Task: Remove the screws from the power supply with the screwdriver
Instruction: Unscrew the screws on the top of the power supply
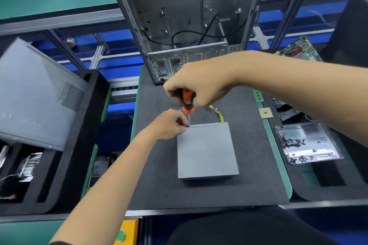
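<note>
Matt grey metal power supply on rough black foam mat; glossy orange plastic screwdriver handle.

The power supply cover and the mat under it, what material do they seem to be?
The power supply cover looks like sheet metal with a matte grey coat: flat, thin-edged, held by small screws. The mat looks like dark grey foam or rubber: dull, finely speckled, no shine. Neither is certain from the look alone.

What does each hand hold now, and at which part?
The right hand grips the screwdriver by its orange handle. The left hand pinches its metal shaft near the tip, at the power supply corner.
</note>
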{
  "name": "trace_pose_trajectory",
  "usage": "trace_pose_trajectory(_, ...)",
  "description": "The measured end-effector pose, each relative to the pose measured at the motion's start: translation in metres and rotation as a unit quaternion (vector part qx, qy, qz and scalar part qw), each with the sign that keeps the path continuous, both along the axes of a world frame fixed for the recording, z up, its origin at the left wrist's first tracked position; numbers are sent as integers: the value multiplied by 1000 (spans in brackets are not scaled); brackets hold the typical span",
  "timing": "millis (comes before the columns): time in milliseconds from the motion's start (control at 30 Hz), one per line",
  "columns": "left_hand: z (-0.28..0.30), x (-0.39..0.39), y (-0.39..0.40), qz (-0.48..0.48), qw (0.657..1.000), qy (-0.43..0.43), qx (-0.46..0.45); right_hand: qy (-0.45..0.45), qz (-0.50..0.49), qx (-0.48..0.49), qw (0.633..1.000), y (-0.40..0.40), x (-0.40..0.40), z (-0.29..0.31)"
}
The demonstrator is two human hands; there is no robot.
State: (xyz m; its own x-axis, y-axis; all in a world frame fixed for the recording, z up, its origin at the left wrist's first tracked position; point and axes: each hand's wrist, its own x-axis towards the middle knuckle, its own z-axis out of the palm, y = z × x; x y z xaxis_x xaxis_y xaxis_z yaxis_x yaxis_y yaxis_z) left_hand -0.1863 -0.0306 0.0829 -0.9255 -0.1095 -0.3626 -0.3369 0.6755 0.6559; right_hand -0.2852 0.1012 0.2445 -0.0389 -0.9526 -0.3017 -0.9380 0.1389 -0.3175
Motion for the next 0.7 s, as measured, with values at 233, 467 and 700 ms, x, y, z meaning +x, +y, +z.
trace_pose_trajectory(233, -3, 1, -2, 22, 1000, 1, 19, 79, -35, -12, 996, -7, -5, -11)
trace_pose_trajectory(467, -5, 2, 0, 24, 1000, 10, 12, 28, 4, -6, 1000, 0, -4, 2)
trace_pose_trajectory(700, -3, 0, 2, 7, 1000, 1, -9, 170, 8, -50, 984, -5, 5, -12)
